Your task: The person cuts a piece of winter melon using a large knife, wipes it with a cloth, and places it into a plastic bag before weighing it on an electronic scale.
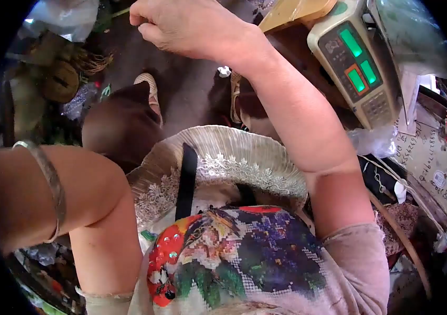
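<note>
My right hand [181, 29] reaches across the top of the view, its fingers curled closed. A thin yellow-green stalk [120, 12] ends close to its fingertips, but whether they grip it I cannot tell. Whatever lies inside the fingers is hidden. At the left my other arm [97, 184] is bent, with a metal bangle [50, 184] around it; the hand itself is out of the picture.
A digital scale [357, 68] with lit green displays stands at the upper right, beside a yellowish board [297, 13]. Cardboard with handwriting [436, 157] lies at the right. Clear plastic [66, 18] and a round brown object [60, 81] are at the upper left.
</note>
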